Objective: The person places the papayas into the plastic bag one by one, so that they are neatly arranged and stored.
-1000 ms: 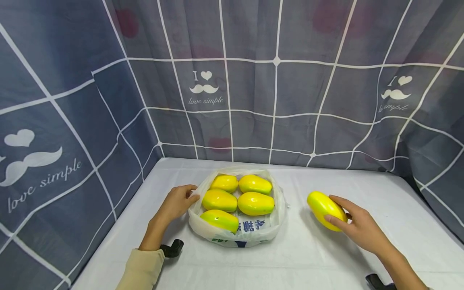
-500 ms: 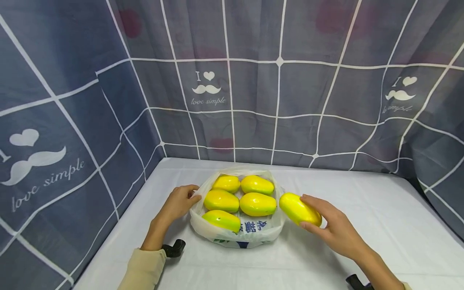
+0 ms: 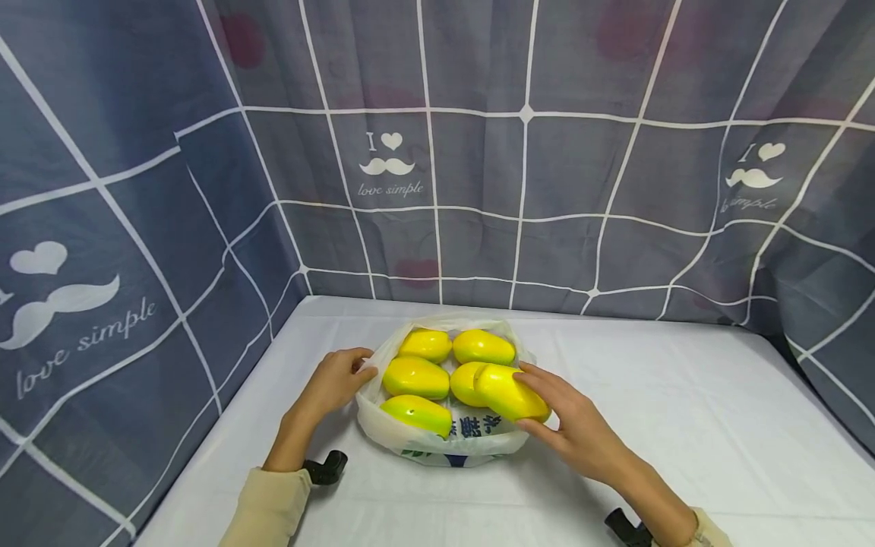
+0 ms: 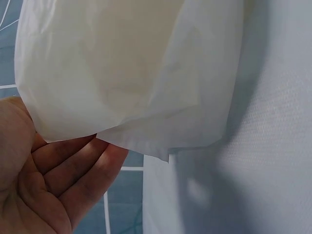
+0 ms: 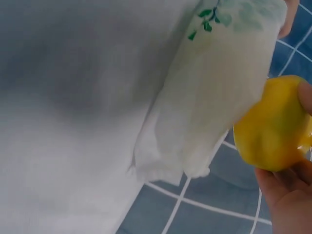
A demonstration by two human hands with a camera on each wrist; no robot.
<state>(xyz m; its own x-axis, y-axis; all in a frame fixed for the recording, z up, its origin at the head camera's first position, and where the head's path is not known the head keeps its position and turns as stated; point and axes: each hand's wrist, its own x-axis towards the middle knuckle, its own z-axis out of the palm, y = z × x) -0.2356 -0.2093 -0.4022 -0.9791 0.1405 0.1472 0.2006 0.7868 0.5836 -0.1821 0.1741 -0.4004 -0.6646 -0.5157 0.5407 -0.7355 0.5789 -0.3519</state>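
A white plastic bag (image 3: 437, 456) with dark blue and green print stands with its mouth open. Several oblong yellow-green, mango-like fruits (image 3: 415, 378) lie inside it. My left hand (image 3: 333, 381) holds the bag's left rim; in the left wrist view its fingers (image 4: 80, 178) sit at the edge of the plastic. My right hand (image 3: 581, 425) grips another such mango-like fruit (image 3: 514, 393) between thumb and fingers, over the bag's right side. That fruit overlaps one in the bag in the head view. The right wrist view shows its rounded end beside the bag's outer wall (image 5: 209, 92).
A white cloth covers the table (image 3: 683, 387). Dark grey-blue curtains (image 3: 478, 167) with white grid lines hang behind and at both sides. A black wrist mount (image 3: 325, 467) is on the left wrist, and another black mount (image 3: 627, 528) is on the right.
My right hand has carried its fruit leftward from the table's right side to over the bag. The left hand has kept its place at the rim.
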